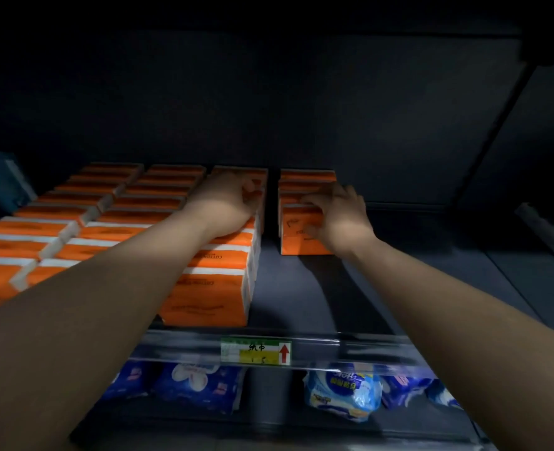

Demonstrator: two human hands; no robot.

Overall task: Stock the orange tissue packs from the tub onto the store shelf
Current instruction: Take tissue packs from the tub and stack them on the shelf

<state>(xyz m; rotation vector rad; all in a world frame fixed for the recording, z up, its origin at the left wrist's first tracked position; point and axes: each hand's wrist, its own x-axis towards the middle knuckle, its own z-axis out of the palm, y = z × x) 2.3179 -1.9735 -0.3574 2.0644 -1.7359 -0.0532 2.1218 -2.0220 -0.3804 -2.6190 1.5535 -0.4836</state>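
The left forearm [90, 288] and right forearm [448, 297] reach over blue packs [200, 385] and a price label [256, 351]. On the shelf [301, 288], orange tissue packs [204, 297] fill three rows; the tub is out of view. The right hand [337, 216] pinches the front pack [298, 236] of a short fourth row. The left hand [233, 196] has its fingers curled over the third row; whether they grip, I cannot tell. The packs look light, soft and slick, so they are best squeezed across the top and face.
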